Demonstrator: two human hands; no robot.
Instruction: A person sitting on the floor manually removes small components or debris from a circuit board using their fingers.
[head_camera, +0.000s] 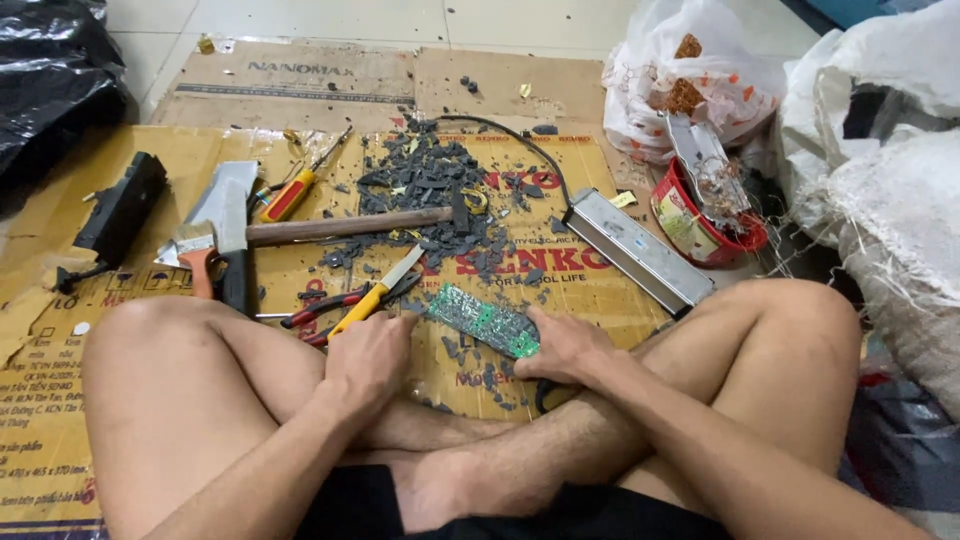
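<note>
So the green circuit board (484, 321) is lying on the cardboard sheet (120, 170) near its front edge, pinned at one end by the right hand (563, 345). A yellow-handled screwdriver (372, 297) is gripped in the left hand (368, 357), fingers closed. Dark plastic shards (425, 180) and a hammer (350, 225) are scattered behind.

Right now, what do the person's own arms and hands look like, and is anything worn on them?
Both arms are bare from the frame's bottom edge down to the wrists: no sleeves show. The left hand and the right hand wear no gloves, and no watch, bracelet or ring is visible. The forearms show some hair. The only clothing in view is a pair of black shorts at the lap.
</note>
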